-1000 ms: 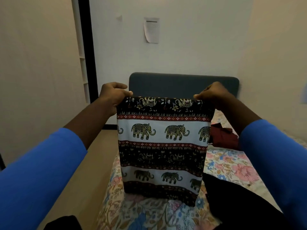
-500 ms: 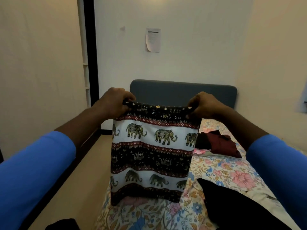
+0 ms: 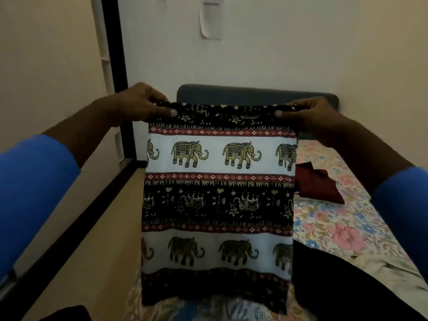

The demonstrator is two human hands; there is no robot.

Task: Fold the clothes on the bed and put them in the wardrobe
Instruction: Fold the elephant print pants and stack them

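Note:
An elephant-print cloth (image 3: 217, 200) in black, white and red bands hangs upright in front of me, over the bed (image 3: 342, 230) with its floral sheet. My left hand (image 3: 141, 105) pinches its top left corner and my right hand (image 3: 308, 114) pinches its top right corner, so the top edge is stretched level. The cloth's lower hem reaches down to the sheet. A maroon garment (image 3: 317, 185) lies on the bed behind the cloth, to the right. A black garment (image 3: 342, 288) lies on the bed at the lower right, partly hidden by the cloth.
The dark blue headboard (image 3: 254, 95) stands against the far wall. A strip of wooden floor (image 3: 92, 239) runs along the bed's left side, beside a cream wall and a dark door frame (image 3: 118, 72). A paper sheet (image 3: 211, 18) hangs on the far wall.
The cloth has come closer to me and fills more of the view. Both hands keep their hold on the top corners and have spread slightly, pulling the top edge straight.

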